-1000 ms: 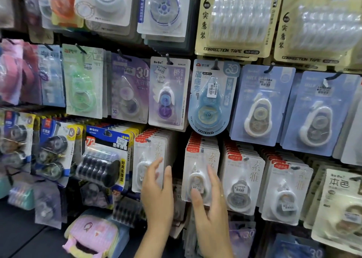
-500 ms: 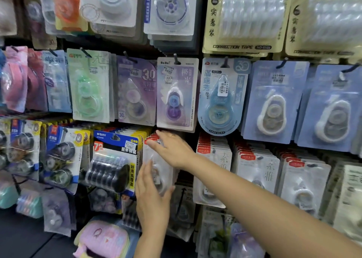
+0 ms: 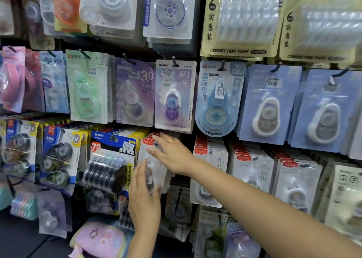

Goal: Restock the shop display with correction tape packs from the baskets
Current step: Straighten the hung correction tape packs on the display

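Here both hands meet on one stack of white correction tape packs (image 3: 154, 165) hanging on the third row of the display wall (image 3: 195, 48), between a blue multi-roll pack (image 3: 111, 159) just to the left and another column of white packs with red labels (image 3: 211, 165) to the right. The right hand (image 3: 172, 153), reaching in across the frame from the lower right, lies over the top of the stack; its fingers are stretched out almost straight toward the left, their tips at the red label strip near the hook, and a thin ring (image 3: 171, 140) shows on one finger. Whether a fingertip pinches the card edge cannot be told, since the hand hides that spot. The left hand (image 3: 144, 197) comes up from below, palm toward the packs, fingers straight and close together along the left edge of the stack, the thumb spread out to the right under the clear blister. It cups the bottom of the front pack rather than curling round it. So the stack sits framed between the two hands, one above and one below, and is blurred where they touch it. Directly above the right hand hangs a purple pack (image 3: 174, 95), and beside that a light blue teardrop pack (image 3: 217, 99). A pink plush item (image 3: 98, 240) lies at the lower left.
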Available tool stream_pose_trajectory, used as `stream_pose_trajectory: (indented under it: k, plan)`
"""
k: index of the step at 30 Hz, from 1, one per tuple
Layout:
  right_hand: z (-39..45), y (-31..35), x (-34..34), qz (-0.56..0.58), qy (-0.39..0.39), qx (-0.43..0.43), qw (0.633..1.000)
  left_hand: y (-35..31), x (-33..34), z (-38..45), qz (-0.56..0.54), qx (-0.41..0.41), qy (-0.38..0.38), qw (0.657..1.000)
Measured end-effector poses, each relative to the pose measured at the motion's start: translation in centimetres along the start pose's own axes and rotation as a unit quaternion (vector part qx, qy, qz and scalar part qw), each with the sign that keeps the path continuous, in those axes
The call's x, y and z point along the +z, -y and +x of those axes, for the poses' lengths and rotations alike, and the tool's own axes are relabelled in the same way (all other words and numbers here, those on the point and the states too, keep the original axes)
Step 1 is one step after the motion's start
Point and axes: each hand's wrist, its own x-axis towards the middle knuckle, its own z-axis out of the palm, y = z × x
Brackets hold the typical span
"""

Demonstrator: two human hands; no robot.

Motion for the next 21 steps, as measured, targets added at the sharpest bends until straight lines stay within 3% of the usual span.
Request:
stream_pose_trajectory:
  k: [4, 8, 13, 21]
  plan:
    - [-2.4, 0.2, 0.6, 0.035, -0.064, -0.013, 0.997, 0.2, 0.0, 0.0, 0.0, -0.002, -0.006, 1.0]
    - [-5.9, 0.4, 3.0, 0.202, -0.12, 0.038, 0.971, 0.0, 0.0, -0.1, 0.011, -0.002, 0.001, 1.0]
    - [-8.3, 0.6, 6.8, 0.335, -0.067, 0.124, 0.931, -0.1, -0.1, -0.4, 0.01, 0.014, 0.004, 1.0]
    - [-8.1, 0.5, 8.1, 0.405, -0.043, 0.165, 0.898, -0.1, 0.0, -0.9, 0.009, 0.021, 0.011, 1.0]
